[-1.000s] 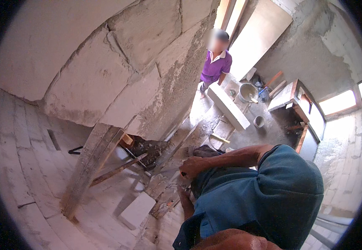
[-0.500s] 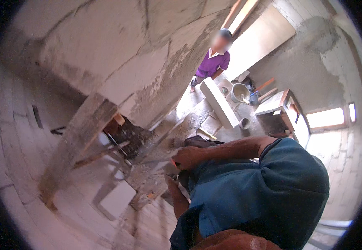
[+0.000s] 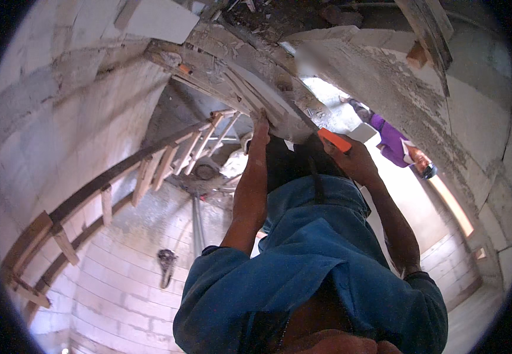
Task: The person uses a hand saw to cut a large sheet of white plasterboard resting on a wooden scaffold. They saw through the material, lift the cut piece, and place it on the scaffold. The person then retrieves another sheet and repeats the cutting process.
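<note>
My right hand (image 3: 356, 160) is closed around the orange handle of what looks like a handsaw (image 3: 334, 139), in front of my waist. A flat grey blade (image 3: 291, 121) seems to run from the handle up and to the left. My left hand (image 3: 260, 128) is at the near edge of this grey strip, opposite my right hand. Its fingers are mostly hidden, so whether it grips the edge or only rests there is unclear. Just beyond lies a dusty ledge (image 3: 209, 54) with thin strips of debris.
A wooden ladder-like frame (image 3: 105, 187) curves along the left. Pale block walls (image 3: 120, 277) stand below it, with grey pipes (image 3: 197, 227) leaning nearby. A person in a purple shirt (image 3: 393, 141) is at the right beside a rough plastered wall (image 3: 474, 130). A wooden post (image 3: 427, 35) juts in at the top right.
My view has swung round, so the person in purple has shifted from upper middle to the right. My hands are now farther apart; the orange handle stays in my right hand.
</note>
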A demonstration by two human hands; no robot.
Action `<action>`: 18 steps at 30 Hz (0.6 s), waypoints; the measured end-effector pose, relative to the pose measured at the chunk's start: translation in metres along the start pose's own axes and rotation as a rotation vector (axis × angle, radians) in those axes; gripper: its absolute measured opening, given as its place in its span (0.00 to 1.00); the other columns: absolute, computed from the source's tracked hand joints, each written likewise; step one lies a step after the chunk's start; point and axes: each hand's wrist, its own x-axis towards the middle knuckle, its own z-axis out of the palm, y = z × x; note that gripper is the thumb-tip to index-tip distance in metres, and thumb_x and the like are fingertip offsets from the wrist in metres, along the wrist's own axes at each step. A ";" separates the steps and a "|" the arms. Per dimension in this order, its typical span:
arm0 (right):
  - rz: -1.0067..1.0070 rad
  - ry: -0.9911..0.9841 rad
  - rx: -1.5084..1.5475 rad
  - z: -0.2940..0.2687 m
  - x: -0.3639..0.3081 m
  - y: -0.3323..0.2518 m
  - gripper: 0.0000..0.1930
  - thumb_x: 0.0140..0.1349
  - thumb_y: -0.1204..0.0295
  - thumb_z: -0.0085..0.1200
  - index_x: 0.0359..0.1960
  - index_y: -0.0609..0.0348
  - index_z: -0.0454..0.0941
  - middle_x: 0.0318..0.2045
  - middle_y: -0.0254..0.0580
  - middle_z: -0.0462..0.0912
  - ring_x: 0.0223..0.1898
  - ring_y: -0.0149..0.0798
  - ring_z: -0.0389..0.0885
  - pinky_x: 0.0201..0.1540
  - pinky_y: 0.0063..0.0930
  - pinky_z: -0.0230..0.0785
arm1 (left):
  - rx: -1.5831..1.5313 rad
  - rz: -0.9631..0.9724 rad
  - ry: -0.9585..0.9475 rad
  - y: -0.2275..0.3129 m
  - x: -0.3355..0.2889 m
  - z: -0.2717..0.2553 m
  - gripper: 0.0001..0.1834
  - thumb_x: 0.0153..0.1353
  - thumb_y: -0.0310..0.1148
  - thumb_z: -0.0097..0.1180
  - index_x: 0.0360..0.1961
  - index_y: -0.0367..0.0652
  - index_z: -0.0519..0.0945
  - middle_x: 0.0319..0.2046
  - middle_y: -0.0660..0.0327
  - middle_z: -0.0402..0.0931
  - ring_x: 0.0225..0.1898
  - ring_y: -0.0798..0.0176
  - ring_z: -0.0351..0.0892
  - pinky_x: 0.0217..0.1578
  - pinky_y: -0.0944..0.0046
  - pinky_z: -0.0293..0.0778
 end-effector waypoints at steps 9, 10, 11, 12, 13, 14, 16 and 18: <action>0.051 -0.186 -0.014 0.002 0.034 -0.049 0.19 0.66 0.53 0.60 0.33 0.58 0.79 0.17 0.29 0.74 0.15 0.23 0.68 0.17 0.23 0.58 | -0.142 0.574 0.158 -0.111 0.104 -0.036 0.43 0.75 0.51 0.43 0.77 0.37 0.41 0.73 0.41 0.52 0.71 0.44 0.59 0.69 0.54 0.60; 0.116 -0.183 -0.024 -0.001 0.043 -0.042 0.19 0.66 0.53 0.60 0.34 0.59 0.80 0.18 0.29 0.75 0.15 0.23 0.68 0.17 0.23 0.58 | -0.144 0.559 0.147 -0.112 0.103 -0.010 0.42 0.75 0.52 0.43 0.77 0.36 0.42 0.73 0.41 0.52 0.71 0.43 0.59 0.69 0.53 0.59; 0.092 -0.168 -0.041 0.001 0.052 -0.035 0.19 0.66 0.53 0.60 0.35 0.60 0.80 0.18 0.29 0.75 0.15 0.23 0.68 0.17 0.23 0.58 | -0.174 0.527 0.140 -0.113 0.099 0.011 0.42 0.75 0.52 0.42 0.76 0.36 0.43 0.73 0.40 0.52 0.71 0.43 0.59 0.69 0.53 0.59; 0.072 -0.149 -0.055 0.002 0.059 -0.028 0.19 0.66 0.54 0.59 0.36 0.60 0.80 0.18 0.30 0.75 0.16 0.23 0.69 0.17 0.24 0.59 | -0.233 0.461 0.109 -0.107 0.089 0.029 0.42 0.75 0.53 0.41 0.76 0.35 0.44 0.73 0.40 0.53 0.71 0.42 0.59 0.69 0.53 0.59; -0.041 -0.123 -0.076 0.008 0.068 -0.022 0.19 0.67 0.54 0.59 0.38 0.61 0.80 0.19 0.31 0.76 0.16 0.24 0.70 0.18 0.25 0.61 | -0.282 0.414 0.092 -0.100 0.080 0.040 0.41 0.75 0.53 0.40 0.76 0.35 0.45 0.72 0.40 0.53 0.71 0.42 0.59 0.69 0.52 0.59; -0.096 -0.131 -0.123 0.017 0.080 -0.020 0.19 0.67 0.55 0.58 0.40 0.62 0.80 0.19 0.32 0.76 0.17 0.25 0.70 0.20 0.26 0.62 | -0.326 0.384 0.093 -0.095 0.073 0.040 0.41 0.75 0.54 0.39 0.76 0.35 0.46 0.72 0.40 0.53 0.71 0.41 0.59 0.69 0.52 0.59; -0.146 -0.167 -0.248 0.042 0.107 -0.025 0.19 0.68 0.56 0.57 0.44 0.63 0.80 0.20 0.34 0.77 0.19 0.27 0.72 0.23 0.30 0.66 | -0.403 0.348 0.102 -0.087 0.063 0.036 0.41 0.75 0.55 0.38 0.75 0.34 0.48 0.72 0.39 0.54 0.71 0.41 0.58 0.70 0.51 0.58; -0.156 -0.163 -0.347 0.072 0.143 -0.014 0.19 0.68 0.57 0.56 0.48 0.63 0.80 0.21 0.37 0.78 0.21 0.31 0.74 0.27 0.33 0.68 | -0.477 0.361 0.093 -0.082 0.061 0.033 0.41 0.75 0.56 0.36 0.74 0.33 0.50 0.72 0.39 0.55 0.72 0.40 0.58 0.70 0.51 0.58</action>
